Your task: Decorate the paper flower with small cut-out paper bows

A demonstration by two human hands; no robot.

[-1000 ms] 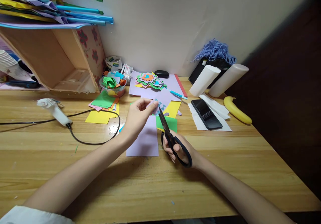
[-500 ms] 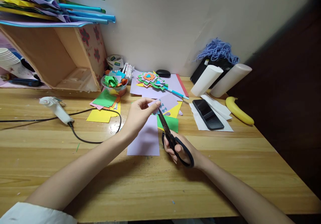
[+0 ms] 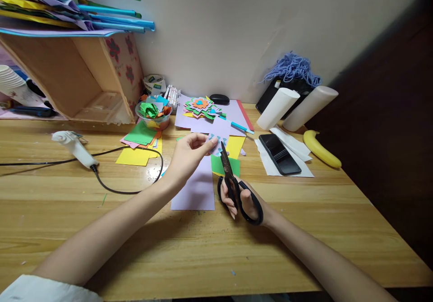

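Observation:
My left hand pinches a small piece of light purple paper with blue shapes on its lower part. Held in my right hand is a pair of black-handled scissors, its dark blades pointing up at the paper's lower right edge. Whether the blade tips touch the paper I cannot tell. Below both hands lie a light purple sheet, a green paper and a yellow paper on the table. Beyond the held piece, layered paper flowers rest on a larger purple sheet.
A glue gun with a black cable lies left, near stacked coloured papers and a tub of scraps. A pink box stands behind. On the right are a phone, a banana and white rolls.
The purple piece has turned more upright in my left hand. The scissors have swung more upright, and their handles have spread wider apart.

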